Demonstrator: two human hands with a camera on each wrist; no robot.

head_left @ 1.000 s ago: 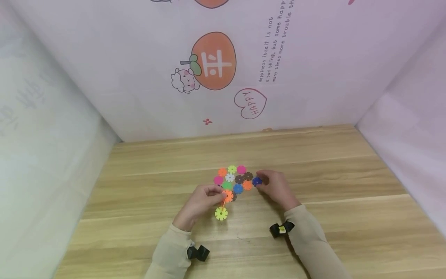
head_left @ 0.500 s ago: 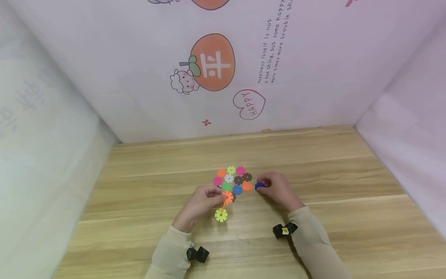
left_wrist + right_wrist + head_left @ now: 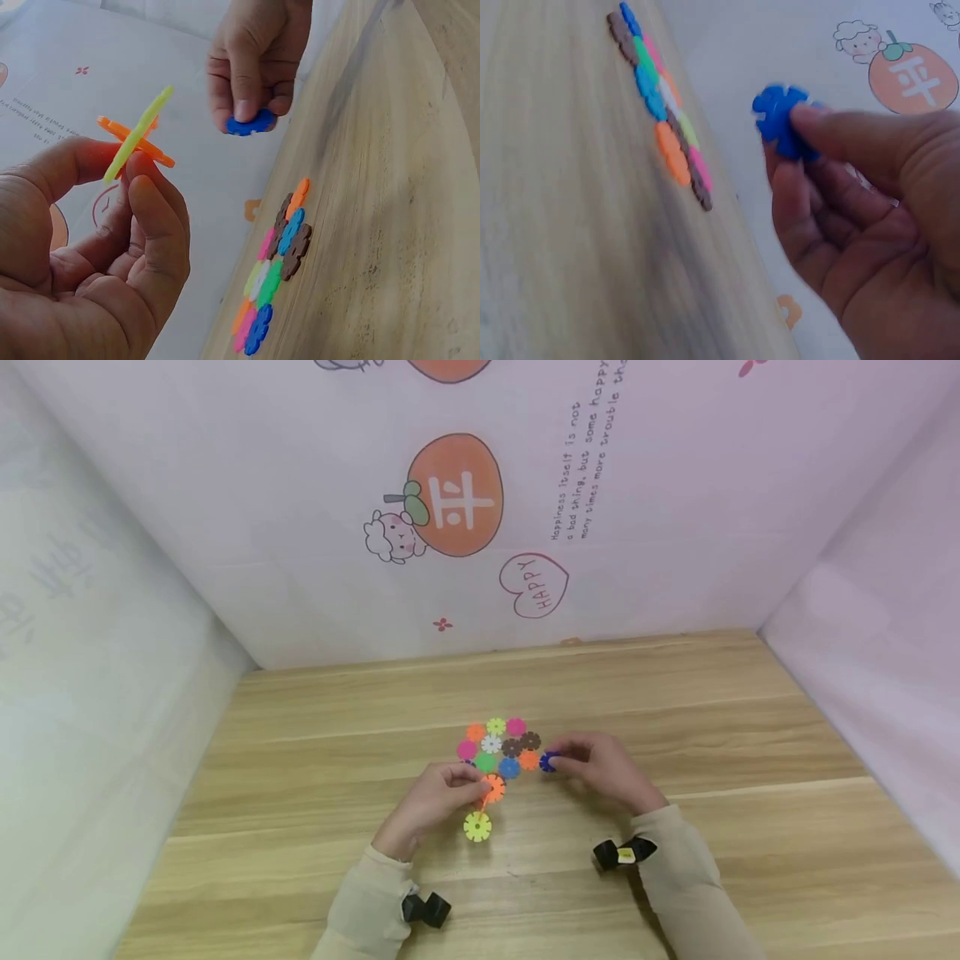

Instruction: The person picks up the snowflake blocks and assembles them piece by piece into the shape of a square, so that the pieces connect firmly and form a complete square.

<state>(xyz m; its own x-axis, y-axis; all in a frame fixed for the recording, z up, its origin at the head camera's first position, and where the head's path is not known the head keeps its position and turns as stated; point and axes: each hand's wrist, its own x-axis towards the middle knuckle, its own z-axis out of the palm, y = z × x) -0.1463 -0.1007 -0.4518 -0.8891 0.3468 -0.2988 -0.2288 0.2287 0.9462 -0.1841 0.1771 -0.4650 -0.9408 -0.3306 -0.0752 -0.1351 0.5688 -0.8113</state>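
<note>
Now the dark blue disc [image 3: 778,121], pinched in the right hand [image 3: 606,770] above the table [image 3: 337,718], has swung more face-on — still loose, apart from the joined orange-and-yellow cluster [image 3: 140,135] that the left hand [image 3: 431,802] pinches.

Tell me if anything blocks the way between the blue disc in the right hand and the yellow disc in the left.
Nothing visible does. In the left wrist view, open space separates the blue disc from the yellow disc in the left hand; the other discs lie on the table.
</note>
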